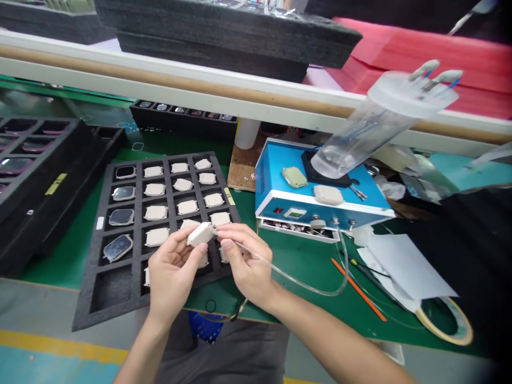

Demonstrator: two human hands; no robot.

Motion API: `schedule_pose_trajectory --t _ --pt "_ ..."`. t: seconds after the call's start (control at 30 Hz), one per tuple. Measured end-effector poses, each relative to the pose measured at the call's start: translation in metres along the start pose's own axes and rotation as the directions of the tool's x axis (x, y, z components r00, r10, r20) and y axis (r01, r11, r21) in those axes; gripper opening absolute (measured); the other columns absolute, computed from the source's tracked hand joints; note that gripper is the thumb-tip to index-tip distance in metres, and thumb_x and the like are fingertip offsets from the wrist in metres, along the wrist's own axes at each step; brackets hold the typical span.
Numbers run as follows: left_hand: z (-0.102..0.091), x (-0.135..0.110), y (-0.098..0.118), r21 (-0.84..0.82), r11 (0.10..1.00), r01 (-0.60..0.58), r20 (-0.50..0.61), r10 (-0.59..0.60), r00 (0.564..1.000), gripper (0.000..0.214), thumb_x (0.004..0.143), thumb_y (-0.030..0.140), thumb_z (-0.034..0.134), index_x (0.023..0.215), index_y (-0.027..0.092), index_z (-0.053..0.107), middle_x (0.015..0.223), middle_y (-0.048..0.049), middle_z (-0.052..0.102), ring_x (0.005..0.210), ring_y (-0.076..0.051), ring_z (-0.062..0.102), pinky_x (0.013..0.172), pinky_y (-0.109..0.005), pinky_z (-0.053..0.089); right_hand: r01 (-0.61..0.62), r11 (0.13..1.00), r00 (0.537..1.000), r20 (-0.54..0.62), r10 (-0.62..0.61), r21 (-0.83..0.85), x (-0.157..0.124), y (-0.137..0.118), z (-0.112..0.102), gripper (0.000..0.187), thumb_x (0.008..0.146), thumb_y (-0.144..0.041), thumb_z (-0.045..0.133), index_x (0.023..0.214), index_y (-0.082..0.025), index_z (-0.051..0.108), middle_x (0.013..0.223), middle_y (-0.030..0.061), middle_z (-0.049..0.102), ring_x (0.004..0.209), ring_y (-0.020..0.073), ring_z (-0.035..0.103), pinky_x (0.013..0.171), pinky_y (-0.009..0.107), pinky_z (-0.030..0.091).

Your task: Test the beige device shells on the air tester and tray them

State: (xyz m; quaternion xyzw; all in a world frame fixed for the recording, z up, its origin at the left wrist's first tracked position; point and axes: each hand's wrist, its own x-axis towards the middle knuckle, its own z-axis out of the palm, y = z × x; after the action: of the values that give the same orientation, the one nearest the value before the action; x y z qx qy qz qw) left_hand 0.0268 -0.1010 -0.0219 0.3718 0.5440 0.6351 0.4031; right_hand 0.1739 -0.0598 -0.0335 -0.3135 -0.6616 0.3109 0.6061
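Observation:
In my left hand [173, 271] is a small cream watch case [200, 233], pinched between thumb and fingers and tilted above the tray. My right hand [250, 262] is closed on the end of a clear thin tube [306, 287], its tip against or very near the case's right side. The fingers hide the exact contact. Below both hands lies a black foam tray [86, 309] with rows of compartments. Most hold similar cream cases [157, 212]; the left column holds several dark-faced watches [121, 216], and its front compartment is bare.
A blue machine [272, 160] carries a clear cylinder [352, 133], a green case [295, 177] and a cream case [328, 194]. The tube runs to its front. An orange stick [358, 289] and a tape roll [464, 325] lie right. Stacked foam trays [52, 197] stand left; a shelf edge [180, 80] crosses behind.

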Motion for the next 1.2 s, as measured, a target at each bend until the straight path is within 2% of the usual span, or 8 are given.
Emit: schedule_pose_trajectory --t 0.27,0.43,0.57,0.87,0.97,1.2 --pt "0.0009 -0.0002 0.0007 0.007 1.000 0.008 0.000 -0.008 1.000 0.048 0.076 0.035 0.093 0.116 0.015 0.077 0.111 -0.0132 0.084 0.098 -0.024 0.082 0.081 -0.024 0.065 -0.001 1.000 1.000 -0.006 0.001 -0.006 -0.0007 0.0002 0.0011 0.016 0.101 -0.020 0.064 0.104 -0.024 0.079 0.106 0.0068 0.081 0.100 0.0198 0.078 0.090 0.036 0.066" --pt "0.0018 -0.0013 0.0029 0.007 1.000 0.025 0.003 -0.025 1.000 0.048 0.076 0.038 0.093 0.114 0.014 0.076 0.112 -0.0152 0.083 0.101 -0.028 0.081 0.084 -0.031 0.066 -0.008 1.000 1.000 0.007 0.008 -0.001 -0.0023 0.0014 0.0008 0.016 0.101 -0.020 0.063 0.105 -0.024 0.079 0.108 0.0073 0.081 0.100 0.0200 0.078 0.089 0.036 0.066" --pt "0.0013 -0.0027 0.0047 -0.001 0.999 0.047 0.012 -0.047 0.999 0.047 0.076 0.037 0.092 0.114 0.014 0.075 0.110 -0.0145 0.083 0.098 -0.026 0.081 0.080 -0.029 0.065 -0.016 1.000 1.000 0.007 0.016 0.005 -0.0046 0.0026 0.0011 0.017 0.101 -0.019 0.064 0.107 -0.025 0.079 0.107 0.0075 0.081 0.099 0.0204 0.078 0.088 0.037 0.066" --pt "0.0010 -0.0034 0.0052 -0.024 0.998 0.053 0.031 -0.052 0.998 0.044 0.078 0.034 0.090 0.114 0.014 0.075 0.111 -0.0140 0.083 0.098 -0.024 0.081 0.081 -0.028 0.065 -0.046 0.998 0.999 0.019 0.045 0.039 -0.0089 0.0053 0.0020 0.016 0.101 -0.020 0.064 0.107 -0.026 0.079 0.109 0.0077 0.080 0.102 0.0211 0.077 0.088 0.038 0.067" --pt "0.0009 -0.0029 0.0051 -0.009 0.999 0.053 0.030 -0.052 0.998 0.046 0.077 0.035 0.091 0.114 0.014 0.074 0.111 -0.0147 0.083 0.098 -0.026 0.081 0.078 -0.029 0.065 -0.033 0.999 0.999 0.017 0.032 0.028 -0.0074 0.0044 0.0019 0.017 0.101 -0.019 0.064 0.107 -0.025 0.078 0.108 0.0075 0.080 0.101 0.0206 0.077 0.089 0.037 0.066" --pt "0.0004 -0.0001 0.0028 0.032 0.999 0.022 0.005 -0.022 1.000 0.051 0.075 0.041 0.092 0.115 0.014 0.076 0.114 -0.0152 0.083 0.102 -0.029 0.081 0.084 -0.032 0.067 -0.015 0.999 1.000 0.015 0.015 0.038 -0.0023 0.0025 0.0018 0.019 0.101 -0.015 0.065 0.108 -0.024 0.079 0.109 0.0065 0.080 0.102 0.0176 0.077 0.092 0.032 0.064"
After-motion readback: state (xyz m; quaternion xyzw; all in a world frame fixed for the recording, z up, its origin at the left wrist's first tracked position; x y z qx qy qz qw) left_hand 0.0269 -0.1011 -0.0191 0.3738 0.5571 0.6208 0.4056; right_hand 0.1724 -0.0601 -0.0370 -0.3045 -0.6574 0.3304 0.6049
